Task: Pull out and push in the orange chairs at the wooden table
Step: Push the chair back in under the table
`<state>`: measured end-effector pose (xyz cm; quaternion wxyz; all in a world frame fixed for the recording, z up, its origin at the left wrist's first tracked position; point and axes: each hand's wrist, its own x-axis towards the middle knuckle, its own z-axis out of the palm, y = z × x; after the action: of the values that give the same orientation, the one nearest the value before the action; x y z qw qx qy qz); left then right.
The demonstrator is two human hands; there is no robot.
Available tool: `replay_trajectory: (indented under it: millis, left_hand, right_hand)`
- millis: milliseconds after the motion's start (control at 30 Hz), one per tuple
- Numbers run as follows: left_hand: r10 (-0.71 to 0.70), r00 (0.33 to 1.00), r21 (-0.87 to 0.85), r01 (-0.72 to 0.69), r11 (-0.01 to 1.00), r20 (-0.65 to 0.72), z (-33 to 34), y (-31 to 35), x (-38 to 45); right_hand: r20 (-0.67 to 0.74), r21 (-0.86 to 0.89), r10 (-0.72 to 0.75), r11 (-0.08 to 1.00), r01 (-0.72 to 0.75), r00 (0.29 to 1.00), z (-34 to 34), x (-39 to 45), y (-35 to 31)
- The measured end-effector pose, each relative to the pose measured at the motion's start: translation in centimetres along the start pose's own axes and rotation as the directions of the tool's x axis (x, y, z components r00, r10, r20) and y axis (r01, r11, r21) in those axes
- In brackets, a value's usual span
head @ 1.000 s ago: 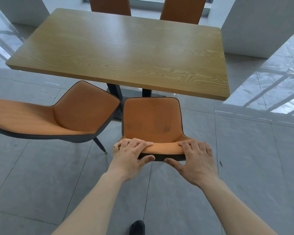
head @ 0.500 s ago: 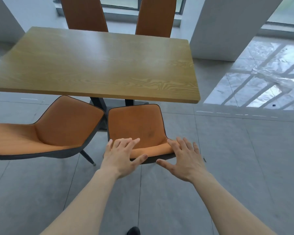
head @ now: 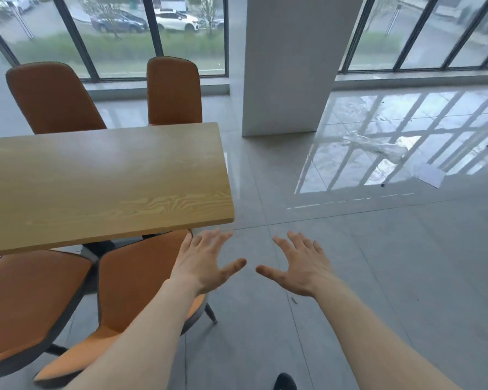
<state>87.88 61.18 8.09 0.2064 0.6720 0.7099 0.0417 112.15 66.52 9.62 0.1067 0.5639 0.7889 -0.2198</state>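
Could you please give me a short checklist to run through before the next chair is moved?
1. Left hand free, fingers spread: ok.
2. Right hand free, fingers spread: ok.
3. Near right chair seat partly under the wooden table: ok.
4. Near left chair pushed in square: not ok, it sits angled and out.
5. Two far chairs close behind the table: ok.
6. Floor around the far chairs' legs: cannot tell, hidden by the table.

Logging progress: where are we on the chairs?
Done: near right chair sits with its seat front under the wooden table. In hand: nothing; left hand and right hand are open, no grip. Left: near left chair, two far chairs.
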Motion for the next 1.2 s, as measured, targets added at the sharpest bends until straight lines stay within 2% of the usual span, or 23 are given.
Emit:
replay_trajectory:
  millis: [233, 433, 633, 800, 1200]
  left_hand:
    - [0.047, 0.999, 0.007, -0.047, 0.999, 0.014, -2.3, 12.6, 11.8]
    - [0.058, 0.998, 0.015, -0.058, 0.998, 0.016, -3.7, 17.5, 23.8]
    - [0.052, 0.998, 0.024, -0.051, 0.998, -0.022, -5.4, 17.6, 38.9]
    - [0.015, 1.0, -0.004, -0.015, 1.0, -0.014, -10.2, 16.0, 51.7]
    - [-0.037, 0.992, 0.02, 0.04, 0.999, -0.122, -20.0, 14.0, 78.6]
  right_hand:
    - [-0.046, 0.041, 0.068, 0.997, -0.066, 0.997, -9.7, 4.4, 13.3]
    - [-0.064, 0.054, 0.108, 0.993, -0.105, 0.992, -15.9, 12.2, 20.2]
    - [-0.077, 0.0, 0.114, 0.993, -0.114, 0.99, -22.6, 24.7, 24.2]
    - [-0.071, -0.014, 0.104, 0.994, -0.105, 0.992, -30.4, 36.9, 24.7]
    - [-0.096, -0.054, -0.006, 0.999, 0.0, 0.995, -45.0, 63.7, 26.5]
